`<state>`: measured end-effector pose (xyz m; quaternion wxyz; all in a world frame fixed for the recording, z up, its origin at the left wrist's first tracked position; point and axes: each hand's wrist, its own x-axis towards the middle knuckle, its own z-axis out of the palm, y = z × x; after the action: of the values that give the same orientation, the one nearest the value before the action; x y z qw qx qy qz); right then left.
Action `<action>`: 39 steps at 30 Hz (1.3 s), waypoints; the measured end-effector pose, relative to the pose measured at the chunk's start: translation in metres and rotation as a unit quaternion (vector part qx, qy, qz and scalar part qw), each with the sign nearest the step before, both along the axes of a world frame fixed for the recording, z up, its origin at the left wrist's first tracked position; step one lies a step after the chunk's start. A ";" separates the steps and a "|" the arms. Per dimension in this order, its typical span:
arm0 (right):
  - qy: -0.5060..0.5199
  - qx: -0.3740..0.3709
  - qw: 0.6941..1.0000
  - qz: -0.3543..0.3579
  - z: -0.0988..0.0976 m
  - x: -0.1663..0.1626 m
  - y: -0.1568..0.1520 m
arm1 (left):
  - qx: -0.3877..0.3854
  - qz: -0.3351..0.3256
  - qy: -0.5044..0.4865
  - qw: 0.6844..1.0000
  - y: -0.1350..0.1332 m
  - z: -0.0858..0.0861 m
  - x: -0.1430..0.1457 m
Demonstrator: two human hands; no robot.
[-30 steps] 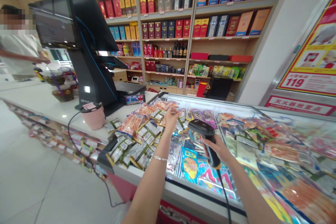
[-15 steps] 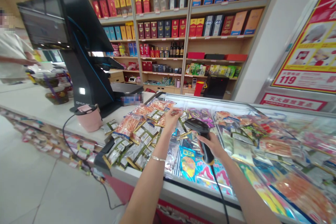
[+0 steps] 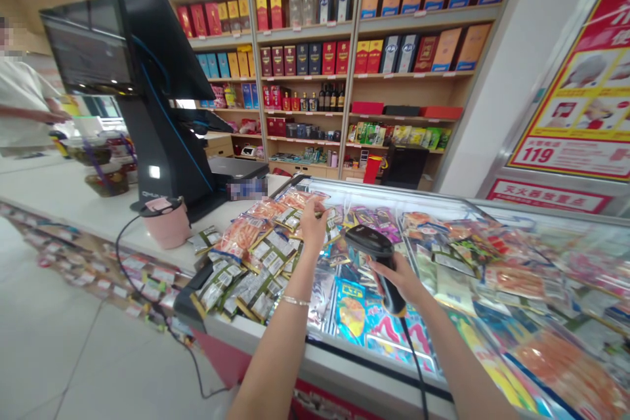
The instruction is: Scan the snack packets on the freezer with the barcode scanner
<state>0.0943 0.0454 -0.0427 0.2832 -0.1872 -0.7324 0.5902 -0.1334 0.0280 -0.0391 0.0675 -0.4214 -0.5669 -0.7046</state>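
Observation:
My right hand (image 3: 401,277) is wrapped round the handle of a black barcode scanner (image 3: 374,252), its head pointing left over the freezer lid. My left hand (image 3: 314,224) reaches forward over a spread of snack packets (image 3: 256,256) lying on the counter and freezer glass; its fingers pinch the edge of a small packet (image 3: 329,213) in the pile. A bracelet sits on my left wrist. The scanner's cable runs down past the freezer's front edge.
A black checkout terminal (image 3: 142,92) stands at the left beside a pink cup (image 3: 170,223). The glass-topped freezer (image 3: 492,275) holds several coloured packs. Shelves of boxes and bottles (image 3: 344,59) fill the back wall. Another person (image 3: 22,105) stands at the far left.
My left hand has gone from lying open on the packets to pinching one. The scanner has shifted slightly left and nearer the left hand.

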 end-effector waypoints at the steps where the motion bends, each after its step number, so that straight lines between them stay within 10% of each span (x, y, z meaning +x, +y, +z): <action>1: -0.003 0.009 1.000 0.004 -0.001 0.000 0.001 | -0.001 0.001 0.002 1.000 0.000 0.000 0.000; 20: 0.066 -0.077 0.995 -0.016 0.002 0.002 -0.002 | 0.026 -0.032 -0.053 0.998 0.004 -0.004 0.000; 30: 0.153 -0.167 0.972 -0.060 0.006 -0.028 -0.050 | 0.043 0.058 -0.013 0.997 -0.070 0.049 -0.036; 34: 0.192 -0.210 0.958 -0.022 0.005 -0.079 -0.062 | -0.060 0.193 0.040 0.979 -0.093 0.054 -0.073; 39: 0.240 -0.261 0.935 0.023 -0.016 -0.136 -0.063 | -0.282 0.270 0.207 0.897 -0.122 0.013 -0.084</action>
<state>-0.0418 -0.0172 -0.0588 0.3785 -0.0901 -0.4670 0.7941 -0.2178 -0.0943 -0.0266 0.2496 -0.3896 -0.8073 -0.3663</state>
